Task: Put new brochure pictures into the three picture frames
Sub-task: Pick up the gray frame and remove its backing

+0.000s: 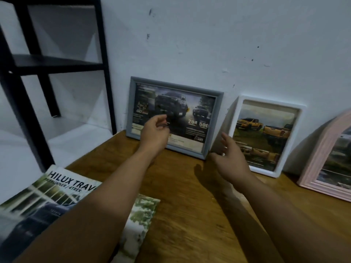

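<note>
Left hand (155,130), fingers loosely curled and empty, and open right hand (230,160) flank the wall-propped grey rectangular picture frame (210,118), seemingly steadying its lean

We counted three picture frames beyond the hands: grey frame (175,118), white frame (266,135), pink frame (328,164). One brochure (43,202) and one loose page (140,224) lay nearer us.

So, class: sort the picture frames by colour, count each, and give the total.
Grey frame: 1
White frame: 1
Pink frame: 1
Total: 3
</note>
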